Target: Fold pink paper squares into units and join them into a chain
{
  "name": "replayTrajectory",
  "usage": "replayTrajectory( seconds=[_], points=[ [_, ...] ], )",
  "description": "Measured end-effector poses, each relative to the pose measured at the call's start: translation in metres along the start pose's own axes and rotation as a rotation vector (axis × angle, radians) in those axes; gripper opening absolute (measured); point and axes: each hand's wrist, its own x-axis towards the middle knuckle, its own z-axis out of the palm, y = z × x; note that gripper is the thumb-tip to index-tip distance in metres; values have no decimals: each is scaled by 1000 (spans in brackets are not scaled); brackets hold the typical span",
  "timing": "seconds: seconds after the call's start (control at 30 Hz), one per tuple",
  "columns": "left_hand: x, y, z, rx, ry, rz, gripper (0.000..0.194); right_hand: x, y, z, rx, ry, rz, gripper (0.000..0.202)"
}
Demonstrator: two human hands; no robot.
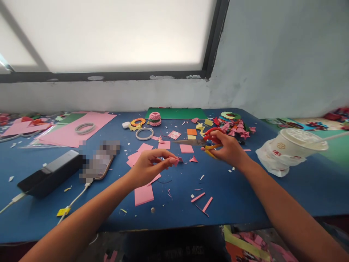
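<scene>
Between the thumb and fingers of my left hand (152,164) is a small folded pink paper piece (176,161). My right hand (225,147) is closed on the handles of scissors (211,142), one red and one yellow; their blades point left, just above the pink piece. Square pink sheets lie on the blue table near both hands, one (187,148) under the blades and a stack (144,195) below my left hand. A folded pink piece (193,159) rests between the hands. Pink strips (207,204) lie nearer the front edge.
A phone (102,160) and a black box-like object (51,173) with cables are at left. A lidded cup (297,145) with a straw stands at right. Tape rolls (144,133), a pink ring stack (155,119), a green sheet (177,113) and a folded-paper pile (231,123) lie farther back.
</scene>
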Motion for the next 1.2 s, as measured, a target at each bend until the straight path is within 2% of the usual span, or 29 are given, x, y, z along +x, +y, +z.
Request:
replayTrajectory(
  seconds=[0.17, 0.33, 0.47, 0.77, 1.2],
  points=[
    [2, 7, -14, -15, -135, 39, 17, -2, -4, -15, -208, 177, -294, 25],
    [1, 12, -22, 83, -206, 32, 19, -4, -9, -19, -376, 302, -421, 14],
    [1, 15, -23, 185, -251, 4, 19, -4, -10, -19, -422, 393, -550, 13],
    [1, 16, -28, 335, -264, 31, 19, -4, -9, -19, -450, 384, -555, 13],
    [2, 17, -29, 343, -266, 0, 22, -5, -9, -20, -462, 344, -538, 10]
  ],
)
